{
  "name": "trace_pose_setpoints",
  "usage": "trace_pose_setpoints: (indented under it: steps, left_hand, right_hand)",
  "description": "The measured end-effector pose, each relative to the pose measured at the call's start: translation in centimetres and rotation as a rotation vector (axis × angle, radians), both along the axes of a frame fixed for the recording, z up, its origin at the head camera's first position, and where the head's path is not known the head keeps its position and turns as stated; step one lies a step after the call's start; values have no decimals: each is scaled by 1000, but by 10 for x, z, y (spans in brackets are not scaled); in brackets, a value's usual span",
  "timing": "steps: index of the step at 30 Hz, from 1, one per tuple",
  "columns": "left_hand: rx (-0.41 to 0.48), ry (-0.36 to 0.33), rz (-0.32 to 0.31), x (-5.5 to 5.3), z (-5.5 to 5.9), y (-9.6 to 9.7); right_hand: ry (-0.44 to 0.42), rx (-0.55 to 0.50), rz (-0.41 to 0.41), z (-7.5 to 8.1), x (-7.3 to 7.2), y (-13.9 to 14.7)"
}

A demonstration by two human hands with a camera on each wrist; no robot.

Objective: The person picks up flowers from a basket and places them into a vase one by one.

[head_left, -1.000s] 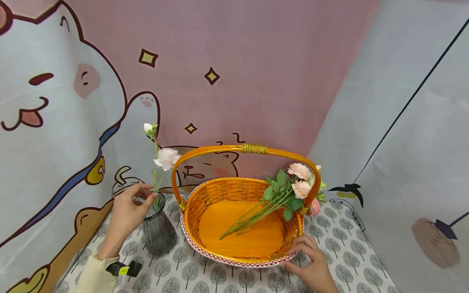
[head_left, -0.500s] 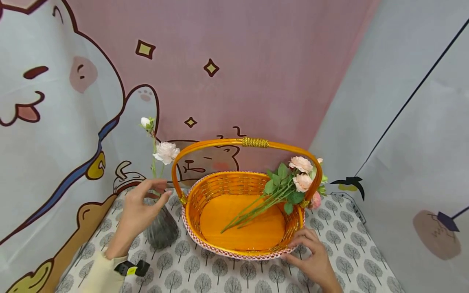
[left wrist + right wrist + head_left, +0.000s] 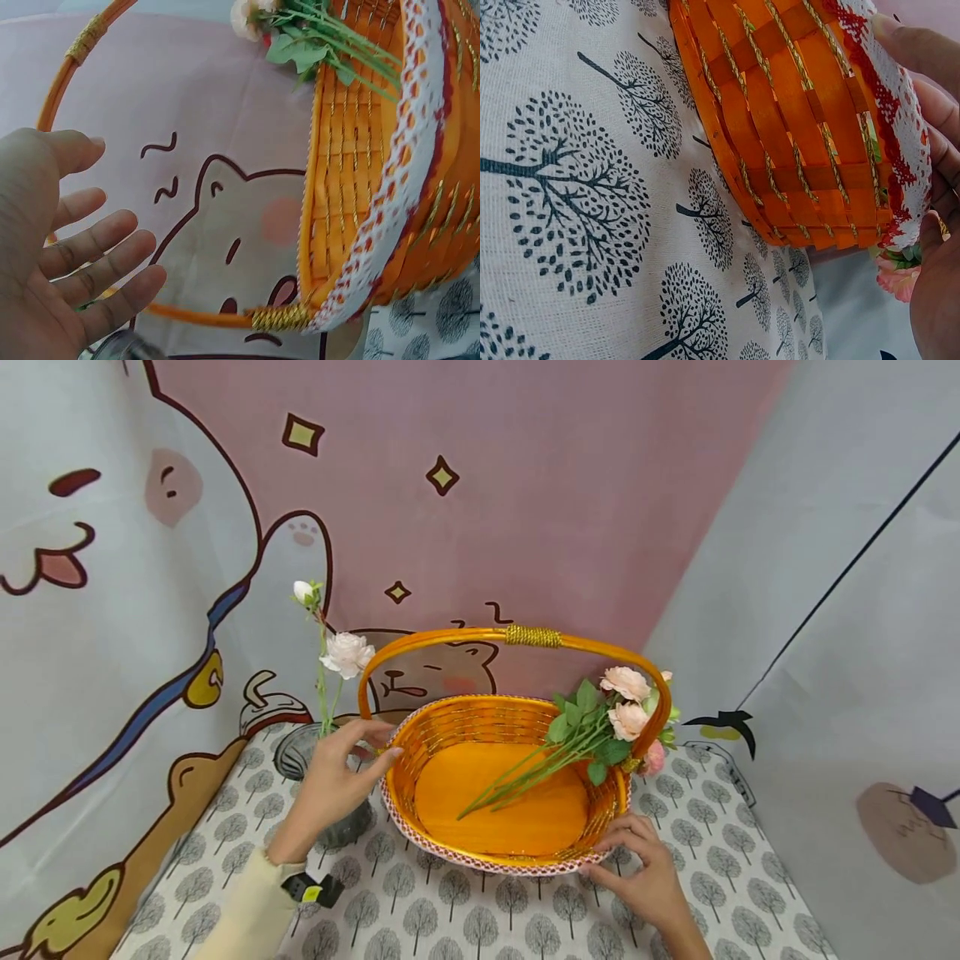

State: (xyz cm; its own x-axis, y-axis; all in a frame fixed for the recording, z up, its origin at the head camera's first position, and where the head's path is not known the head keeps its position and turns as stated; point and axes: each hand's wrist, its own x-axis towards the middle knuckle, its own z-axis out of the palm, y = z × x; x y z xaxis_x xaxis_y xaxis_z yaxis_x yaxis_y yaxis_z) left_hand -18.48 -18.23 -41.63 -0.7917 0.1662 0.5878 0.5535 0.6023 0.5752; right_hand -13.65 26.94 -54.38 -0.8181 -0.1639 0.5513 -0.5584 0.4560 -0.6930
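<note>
Your left hand hung just beside the left end of the orange, oval woven basket, fingers spread around nothing; your right hand pinched its near-right rim; the basket stood on the tree-print-covered table, with peach silk-like roses lying over its right end; the ribbed, dark grey glass vase with tall pale roses stood close behind your left hand; a careless backward sweep could have toppled it, and a one-sided pull could have tilted the basket and slid the loose stems out.
</note>
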Motion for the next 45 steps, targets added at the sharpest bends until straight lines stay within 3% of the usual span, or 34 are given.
trace_pose_setpoints:
  steps: [9, 18, 30, 37, 45]
  left_hand:
    - [8, -44, -93, -18, 3, 20]
    - [-1, -134, -180, -34, 5, 46]
    - [-36, -365, -259, -50, -17, 89]
    - [-114, -410, -298, -59, -28, 111]
    - [-166, -489, -358, -72, -40, 133]
  right_hand:
    - [57, -17, 19, 5, -12, 1]
    - [107, -25, 15, 5, -19, 0]
    - [33, -29, 32, 7, -14, 0]
    - [49, -40, 45, 2, -11, 0]
    - [13, -47, 43, 0, -6, 1]
